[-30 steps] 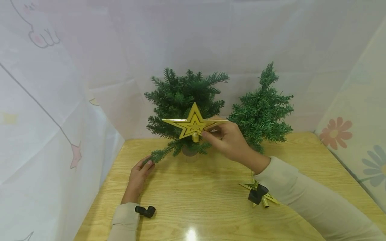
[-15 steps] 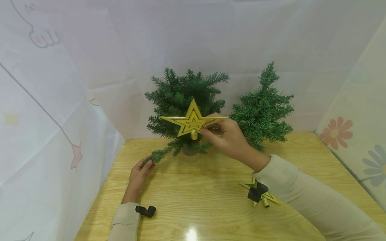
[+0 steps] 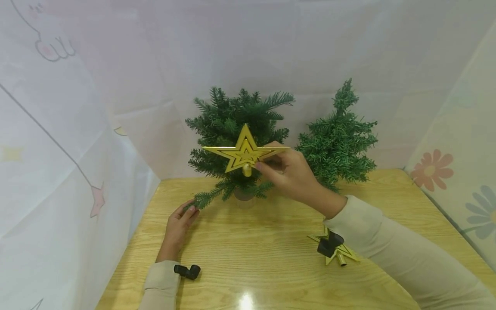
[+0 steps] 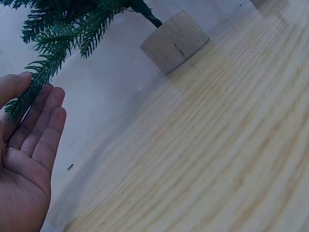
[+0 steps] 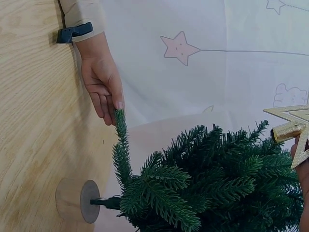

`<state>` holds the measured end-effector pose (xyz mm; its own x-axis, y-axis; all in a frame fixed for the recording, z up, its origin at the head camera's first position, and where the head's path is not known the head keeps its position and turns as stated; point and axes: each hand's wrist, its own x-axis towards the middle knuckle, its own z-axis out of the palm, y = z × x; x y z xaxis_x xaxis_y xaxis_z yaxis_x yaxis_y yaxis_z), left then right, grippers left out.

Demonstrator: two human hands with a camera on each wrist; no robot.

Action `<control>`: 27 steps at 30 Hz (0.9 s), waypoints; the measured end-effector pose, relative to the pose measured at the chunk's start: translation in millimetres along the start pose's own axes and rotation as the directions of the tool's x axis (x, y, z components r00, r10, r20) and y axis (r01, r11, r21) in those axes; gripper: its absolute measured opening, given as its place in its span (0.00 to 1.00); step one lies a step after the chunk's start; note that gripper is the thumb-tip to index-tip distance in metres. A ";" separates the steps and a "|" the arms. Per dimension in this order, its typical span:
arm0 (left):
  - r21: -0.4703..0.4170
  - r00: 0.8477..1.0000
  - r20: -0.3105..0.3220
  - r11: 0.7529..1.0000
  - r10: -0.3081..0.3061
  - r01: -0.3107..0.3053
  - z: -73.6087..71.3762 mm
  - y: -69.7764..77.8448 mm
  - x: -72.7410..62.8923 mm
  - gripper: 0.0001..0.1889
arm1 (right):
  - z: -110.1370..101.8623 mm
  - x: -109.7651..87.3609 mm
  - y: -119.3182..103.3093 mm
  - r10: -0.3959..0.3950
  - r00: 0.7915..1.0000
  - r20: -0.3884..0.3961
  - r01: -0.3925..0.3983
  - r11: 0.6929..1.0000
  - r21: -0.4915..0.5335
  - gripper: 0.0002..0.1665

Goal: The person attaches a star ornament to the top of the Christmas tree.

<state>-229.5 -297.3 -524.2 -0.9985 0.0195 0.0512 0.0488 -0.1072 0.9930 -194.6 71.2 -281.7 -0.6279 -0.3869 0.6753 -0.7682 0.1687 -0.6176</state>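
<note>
Gold five-pointed star with tubular socket [image 3: 246,150] is pinched in my right hand [image 3: 290,174], before the bushy green artificial tree [image 3: 228,122]. Only the right wrist view shows the socket's open end, cropping the star. My left hand [image 3: 181,221], fingers mostly extended, pinches a low branch tip [image 3: 203,200]. A black wrist device [image 3: 330,244] partly covers a second gold star [image 3: 346,252] on the wooden table [image 3: 248,258].

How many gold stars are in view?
2: one gold star in the right hand, another on the table, partly hidden by the black wrist camera. The right sleeve may hide more.
</note>
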 end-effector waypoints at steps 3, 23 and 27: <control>-0.005 1.000 -0.001 1.000 0.001 -0.001 -0.3 0.0 0.4 0.27 | 0.1 1.8 -0.3 -0.003 1.000 -0.001 0.003 1.000 -0.001 0.14; 0.016 1.000 -0.004 1.000 0.013 -0.013 -0.6 1.1 -0.1 0.28 | -4.2 14.1 -9.6 0.007 1.000 -0.022 -0.008 0.998 -0.070 0.14; 0.007 1.000 -0.010 1.000 0.002 -0.002 0.1 1.0 -0.4 0.29 | -4.7 16.3 -13.1 0.021 1.000 -0.009 -0.022 0.998 -0.056 0.15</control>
<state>-229.1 -297.4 -523.2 -0.9986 0.0096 0.0519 0.0507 -0.1001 0.9937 -195.3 66.9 -260.7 -0.6451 -0.3748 0.6659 -0.7603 0.2278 -0.6083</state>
